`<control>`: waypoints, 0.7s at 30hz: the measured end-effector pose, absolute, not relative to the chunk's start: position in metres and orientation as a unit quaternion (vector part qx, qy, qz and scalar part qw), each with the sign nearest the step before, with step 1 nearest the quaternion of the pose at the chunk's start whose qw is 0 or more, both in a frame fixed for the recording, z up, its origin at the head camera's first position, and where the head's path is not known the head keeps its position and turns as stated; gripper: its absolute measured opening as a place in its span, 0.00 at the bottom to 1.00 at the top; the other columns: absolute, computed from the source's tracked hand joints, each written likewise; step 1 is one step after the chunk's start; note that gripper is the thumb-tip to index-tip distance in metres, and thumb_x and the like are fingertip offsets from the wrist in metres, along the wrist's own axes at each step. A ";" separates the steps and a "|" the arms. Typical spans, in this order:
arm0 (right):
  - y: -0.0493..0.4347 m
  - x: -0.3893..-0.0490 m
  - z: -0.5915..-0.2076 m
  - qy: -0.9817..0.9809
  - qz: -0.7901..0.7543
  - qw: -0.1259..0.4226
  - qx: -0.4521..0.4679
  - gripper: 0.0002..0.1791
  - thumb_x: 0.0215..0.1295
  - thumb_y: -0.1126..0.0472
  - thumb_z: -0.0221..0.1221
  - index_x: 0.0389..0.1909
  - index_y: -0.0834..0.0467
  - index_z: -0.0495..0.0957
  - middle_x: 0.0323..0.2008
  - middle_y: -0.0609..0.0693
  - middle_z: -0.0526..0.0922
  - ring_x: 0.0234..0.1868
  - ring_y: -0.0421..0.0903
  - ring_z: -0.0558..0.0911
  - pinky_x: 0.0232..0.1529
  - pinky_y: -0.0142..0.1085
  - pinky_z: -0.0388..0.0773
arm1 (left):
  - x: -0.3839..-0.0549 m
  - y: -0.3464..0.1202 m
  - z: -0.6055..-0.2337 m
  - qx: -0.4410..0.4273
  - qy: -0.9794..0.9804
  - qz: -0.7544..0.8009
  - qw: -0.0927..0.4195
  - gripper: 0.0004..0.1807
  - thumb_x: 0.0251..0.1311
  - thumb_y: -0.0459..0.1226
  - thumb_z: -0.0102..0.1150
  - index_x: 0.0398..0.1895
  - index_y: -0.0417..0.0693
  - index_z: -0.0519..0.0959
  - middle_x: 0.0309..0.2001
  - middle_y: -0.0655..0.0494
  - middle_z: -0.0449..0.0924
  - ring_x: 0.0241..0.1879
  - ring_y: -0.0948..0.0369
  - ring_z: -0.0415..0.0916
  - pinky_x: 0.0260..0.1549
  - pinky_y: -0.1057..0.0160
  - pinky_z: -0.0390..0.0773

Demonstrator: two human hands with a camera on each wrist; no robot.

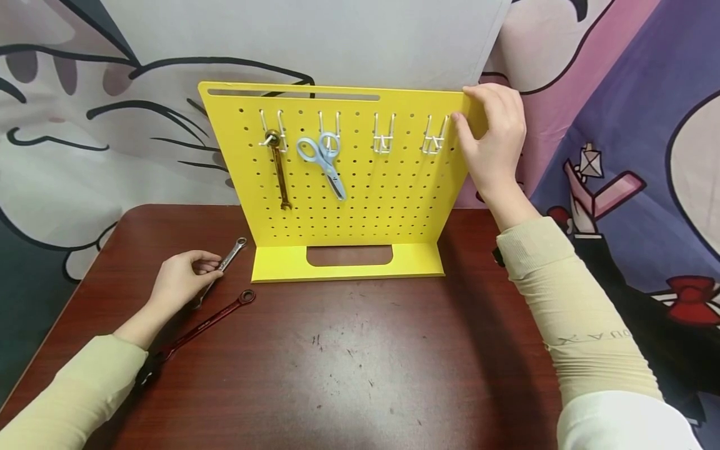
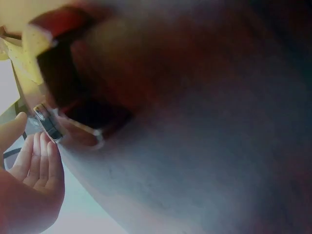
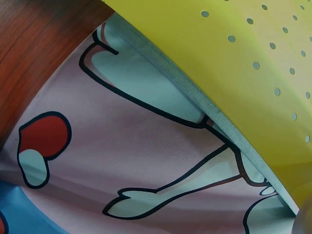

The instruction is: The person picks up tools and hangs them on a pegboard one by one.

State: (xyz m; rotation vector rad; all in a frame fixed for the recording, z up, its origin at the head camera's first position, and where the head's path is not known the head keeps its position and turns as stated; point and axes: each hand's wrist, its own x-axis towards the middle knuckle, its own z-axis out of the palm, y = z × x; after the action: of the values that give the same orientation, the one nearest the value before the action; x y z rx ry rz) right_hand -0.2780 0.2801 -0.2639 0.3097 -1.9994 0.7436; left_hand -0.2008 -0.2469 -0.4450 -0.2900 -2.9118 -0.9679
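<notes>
A yellow pegboard (image 1: 349,187) stands upright on the table. My right hand (image 1: 497,134) holds its upper right edge, thumb in front and fingers at the rim. A bronze-coloured wrench (image 1: 279,172) and light blue scissors (image 1: 325,159) hang from white hooks (image 1: 384,134). My left hand (image 1: 182,278) is at a silver wrench (image 1: 232,253) lying left of the board. In the left wrist view, thumb and fingers stand apart beside a shiny metal piece (image 2: 48,124). Nearer me lies a dark red wrench (image 1: 210,322), its near end partly hidden by the left wrist.
The brown table (image 1: 349,356) reaches left and right past the board's base (image 1: 281,265). Behind it hangs a cartoon-printed cloth (image 1: 169,137); the right wrist view shows its pink part (image 3: 131,141) close to the board's side edge.
</notes>
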 end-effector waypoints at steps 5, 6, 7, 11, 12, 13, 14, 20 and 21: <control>0.280 -0.278 -0.262 -0.816 0.303 0.476 0.129 0.16 0.70 0.58 0.68 0.55 0.60 0.87 0.55 0.58 0.87 0.62 0.56 0.79 0.71 0.40 0.70 | -0.203 -0.248 -0.446 -0.096 -0.943 -0.319 0.029 0.16 0.59 0.29 0.76 0.48 0.30 0.86 0.38 0.36 0.90 0.30 0.76 0.79 0.29 0.80 0.75; 0.280 -0.278 -0.262 -0.815 0.302 0.476 0.129 0.16 0.70 0.58 0.68 0.55 0.60 0.87 0.55 0.58 0.87 0.62 0.56 0.79 0.71 0.41 0.70 | -0.204 -0.248 -0.446 -0.095 -0.942 -0.320 0.029 0.16 0.58 0.29 0.76 0.48 0.30 0.86 0.38 0.36 0.90 0.30 0.80 0.76 0.29 0.80 0.75; 0.281 -0.278 -0.262 -0.815 0.302 0.477 0.129 0.16 0.70 0.58 0.68 0.55 0.60 0.87 0.55 0.58 0.87 0.62 0.56 0.79 0.71 0.41 0.70 | -0.204 -0.248 -0.447 -0.095 -0.942 -0.321 0.030 0.16 0.58 0.29 0.76 0.47 0.30 0.86 0.37 0.37 0.90 0.29 0.82 0.74 0.29 0.81 0.74; 0.281 -0.277 -0.262 -0.815 0.301 0.478 0.129 0.16 0.70 0.58 0.68 0.55 0.60 0.87 0.55 0.58 0.87 0.62 0.57 0.79 0.71 0.41 0.70 | -0.206 -0.247 -0.451 -0.093 -0.943 -0.319 0.036 0.15 0.58 0.30 0.77 0.46 0.31 0.87 0.37 0.39 0.90 0.29 0.84 0.70 0.30 0.82 0.72; 0.281 -0.277 -0.262 -0.815 0.301 0.478 0.128 0.16 0.70 0.58 0.68 0.55 0.60 0.87 0.55 0.58 0.87 0.62 0.57 0.79 0.71 0.41 0.70 | -0.206 -0.246 -0.452 -0.093 -0.943 -0.317 0.037 0.15 0.58 0.30 0.77 0.46 0.31 0.87 0.36 0.40 0.90 0.28 0.84 0.70 0.30 0.82 0.72; 0.281 -0.277 -0.262 -0.815 0.301 0.478 0.128 0.16 0.70 0.58 0.68 0.55 0.60 0.87 0.55 0.59 0.87 0.62 0.57 0.79 0.71 0.41 0.70 | -0.206 -0.246 -0.452 -0.092 -0.944 -0.314 0.039 0.15 0.58 0.30 0.77 0.46 0.32 0.87 0.36 0.40 0.90 0.28 0.83 0.70 0.30 0.82 0.72; 0.282 -0.277 -0.262 -0.815 0.301 0.478 0.128 0.16 0.70 0.58 0.68 0.55 0.60 0.87 0.55 0.59 0.87 0.62 0.57 0.79 0.71 0.41 0.70 | -0.206 -0.246 -0.453 -0.091 -0.944 -0.314 0.039 0.14 0.58 0.30 0.76 0.46 0.32 0.87 0.36 0.40 0.90 0.28 0.83 0.71 0.29 0.81 0.72; 0.282 -0.277 -0.264 -0.815 0.302 0.479 0.125 0.16 0.70 0.58 0.68 0.55 0.60 0.87 0.55 0.59 0.87 0.62 0.57 0.79 0.71 0.41 0.70 | -0.206 -0.246 -0.454 -0.083 -0.943 -0.319 0.039 0.13 0.59 0.30 0.75 0.45 0.31 0.88 0.35 0.40 0.91 0.27 0.82 0.75 0.28 0.79 0.73; 0.282 -0.277 -0.264 -0.815 0.302 0.478 0.126 0.16 0.70 0.58 0.68 0.55 0.60 0.87 0.55 0.58 0.87 0.62 0.57 0.79 0.71 0.41 0.70 | -0.206 -0.246 -0.454 -0.082 -0.943 -0.320 0.039 0.13 0.59 0.30 0.75 0.45 0.31 0.88 0.34 0.40 0.91 0.27 0.82 0.75 0.28 0.79 0.73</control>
State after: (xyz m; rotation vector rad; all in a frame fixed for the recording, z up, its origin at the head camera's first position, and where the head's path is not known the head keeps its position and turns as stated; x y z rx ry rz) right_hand -0.2773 0.2822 -0.2640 0.3072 -1.9897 0.7369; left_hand -0.2063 -0.2464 -0.4543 -0.2512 -2.8913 -0.9802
